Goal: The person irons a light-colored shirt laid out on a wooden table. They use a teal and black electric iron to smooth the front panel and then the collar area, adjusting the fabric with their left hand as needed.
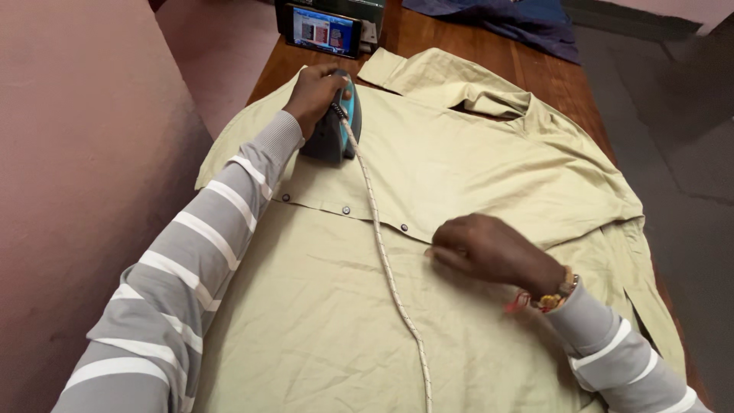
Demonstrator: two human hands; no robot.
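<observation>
Head view looks down on a long wooden surface (428, 38) that runs away from the person, and almost all of it is covered by a pale olive button-up shirt (474, 176) spread flat, collar at the far right and lower part hanging off the near edge, so that a broad panel lies open and backed by the hard top. A row of small dark buttons (345, 209) crosses the middle of the cloth along a placket seam. A dark blue garment (527, 19) lies bunched at the far right end, well apart from the shirt, and a phone (323, 32) with a lit screen stands propped at the far end, facing the person. Left hand (315, 93) is closed around the handle of a teal and dark grey electric iron (334, 126), which sits sole-down on the far left part of the shirt, just beyond the button row. Its white braided cord (382, 252) trails from the iron's handle end across the cloth toward the near edge, lying loose over the shirt. Right hand (489, 248) holds nothing; it rests knuckles-up with curled fingers pressed on the fabric just near the placket, which looks like a way to pin the cloth taut while the iron sits on it. A beaded bracelet (554, 294) circles that wrist.
</observation>
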